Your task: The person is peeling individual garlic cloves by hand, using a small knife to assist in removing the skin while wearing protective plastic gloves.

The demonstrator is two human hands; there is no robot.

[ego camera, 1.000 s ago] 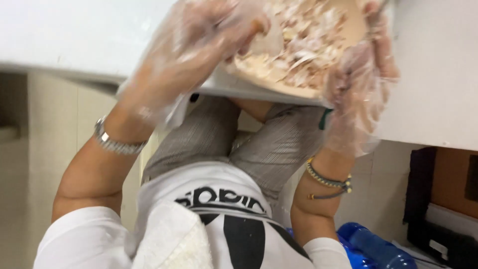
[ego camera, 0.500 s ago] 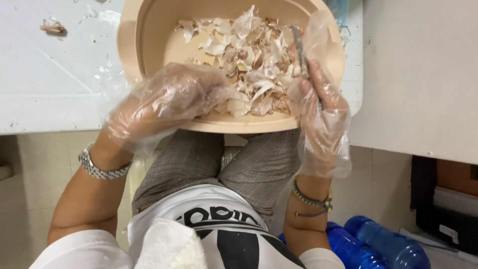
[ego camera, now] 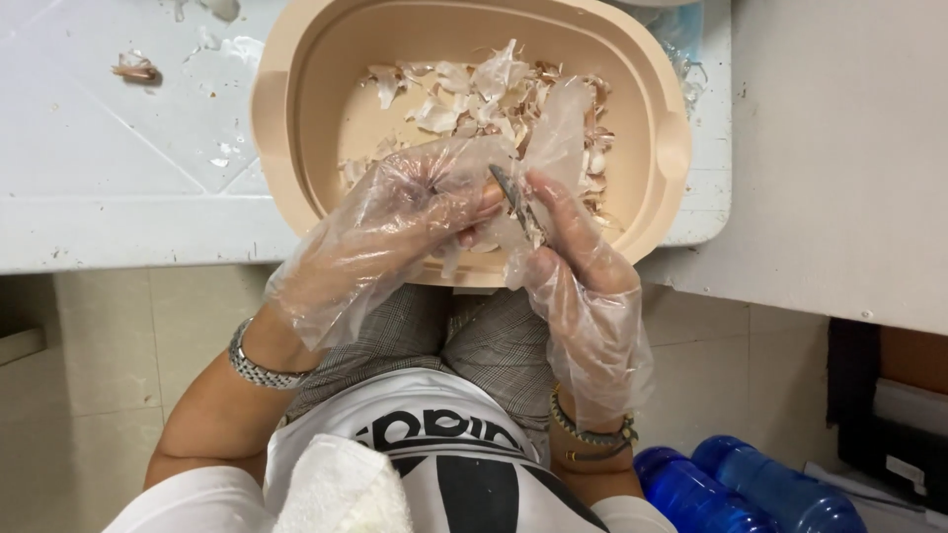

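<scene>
A beige plastic basin [ego camera: 276,118] sits on the edge of a white table, with papery garlic skins [ego camera: 464,84] piled in its far half. Both of my hands wear loose clear plastic gloves and meet over the basin's near side. My right hand [ego camera: 578,286] grips a small knife [ego camera: 509,192] with its blade pointing up and away. My left hand [ego camera: 395,232] pinches a small pale piece, apparently a garlic clove [ego camera: 472,235], against the blade. The glove folds hide most of that piece.
The white table [ego camera: 118,197] carries loose scraps of skin [ego camera: 133,67] at its far left. Blue plastic bottles [ego camera: 736,489] stand on the tiled floor at the lower right beside a dark box [ego camera: 889,415]. A white cloth [ego camera: 336,489] lies on my chest.
My left hand has come out of the pile of skins and closed in on the knife. My right hand has moved in from the basin's right rim. The two hands now touch.
</scene>
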